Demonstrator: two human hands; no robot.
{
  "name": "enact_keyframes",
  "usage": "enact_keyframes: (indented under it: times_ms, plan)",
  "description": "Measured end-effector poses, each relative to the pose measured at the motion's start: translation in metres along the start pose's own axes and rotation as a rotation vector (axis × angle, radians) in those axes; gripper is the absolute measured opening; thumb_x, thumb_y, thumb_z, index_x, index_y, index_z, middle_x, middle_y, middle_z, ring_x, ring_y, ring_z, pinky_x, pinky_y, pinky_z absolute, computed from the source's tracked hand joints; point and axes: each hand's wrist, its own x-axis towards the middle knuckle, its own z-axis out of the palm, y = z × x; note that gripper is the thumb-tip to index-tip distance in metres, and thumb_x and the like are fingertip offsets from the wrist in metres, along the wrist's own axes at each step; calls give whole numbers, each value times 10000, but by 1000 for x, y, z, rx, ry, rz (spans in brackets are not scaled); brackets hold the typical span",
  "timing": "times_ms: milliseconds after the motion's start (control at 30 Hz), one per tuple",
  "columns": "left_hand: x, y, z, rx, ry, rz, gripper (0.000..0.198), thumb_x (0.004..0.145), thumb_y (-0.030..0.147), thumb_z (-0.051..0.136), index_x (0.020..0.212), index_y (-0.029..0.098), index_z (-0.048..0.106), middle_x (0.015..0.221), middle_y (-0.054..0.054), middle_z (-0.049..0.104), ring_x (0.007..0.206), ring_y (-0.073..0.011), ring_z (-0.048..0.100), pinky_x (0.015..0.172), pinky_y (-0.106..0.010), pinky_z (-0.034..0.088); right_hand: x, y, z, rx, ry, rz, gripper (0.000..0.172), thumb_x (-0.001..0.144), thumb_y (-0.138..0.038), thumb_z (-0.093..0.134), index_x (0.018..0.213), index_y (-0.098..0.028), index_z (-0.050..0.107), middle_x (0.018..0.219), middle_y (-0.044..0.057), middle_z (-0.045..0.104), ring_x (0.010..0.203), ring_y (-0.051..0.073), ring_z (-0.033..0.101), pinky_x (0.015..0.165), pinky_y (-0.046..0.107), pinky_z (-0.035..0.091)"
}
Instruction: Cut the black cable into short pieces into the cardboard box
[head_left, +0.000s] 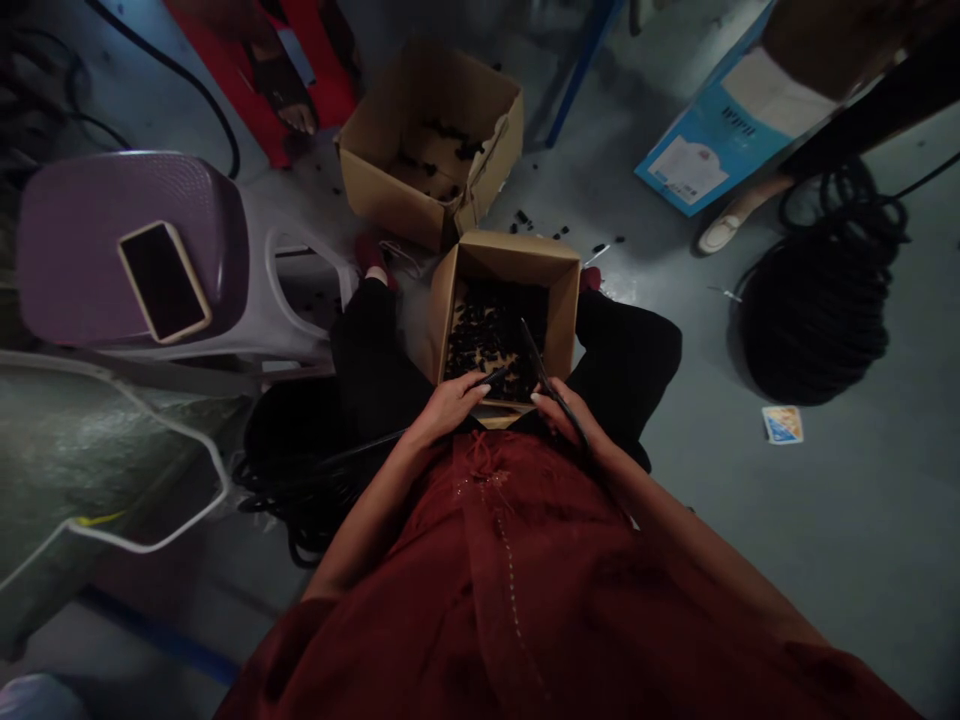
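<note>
Box (pixel 506 262): matt brown cardboard. Stool seat (pixel 82 250): pebbled purple plastic. Phone (pixel 161 280): glossy glass. Garment (pixel 480 570): matt red cloth. Cable coil (pixel 814 320): black, rubbery.

The rust-red tunic (pixel 450 600) carries a line of pale dots.

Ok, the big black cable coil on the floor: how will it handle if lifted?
Probably heavy for its size: the black cable coil packs many turns. Likely floppy too, since its loops slump, and top loops may slip.
</note>
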Motion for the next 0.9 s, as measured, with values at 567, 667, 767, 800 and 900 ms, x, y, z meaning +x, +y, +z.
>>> enact_keyframes:
  times_ms: [567,667,767,800,900]
  plan:
    - [-6,4,0,-338,192,-97,326,774,290,530,1046,127,605,791,-13,614,553,-56,445,526,-186,356,-30,-33,-28,-202,-269,-51,369,855,-492,431,1091,-216,493,963,58,624,825,200,592,710,318,466]
    - [-7,6,1,-332,219,-81,351,775,303,530,1073,133,602,803,-13,621,567,-63,458,534,-191,364,-28,-35,-24,-232,-271,-51,350,850,-486,439,1062,-216,507,935,58,640,831,214,600,716,330,462]
    - [-8,5,2,-323,216,-87,357,780,304,522,1087,143,604,817,-13,629,571,-66,460,537,-191,369,-25,-35,-19,-242,-260,-67,332,840,-462,467,1070,-228,514,927,62,653,829,226,606,716,339,459]
    - [-8,5,3,-319,212,-91,361,781,305,520,1095,146,604,824,-14,632,570,-66,459,537,-191,370,-24,-34,-18,-245,-260,-72,332,837,-456,477,1079,-232,514,929,64,656,821,228,608,712,340,459]
    - [-8,2,4,-305,193,-96,376,785,302,512,1113,143,603,837,-22,636,572,-67,462,539,-190,374,-21,-32,-15,-261,-261,-73,342,833,-452,487,1095,-234,514,934,72,662,808,236,613,703,340,455]
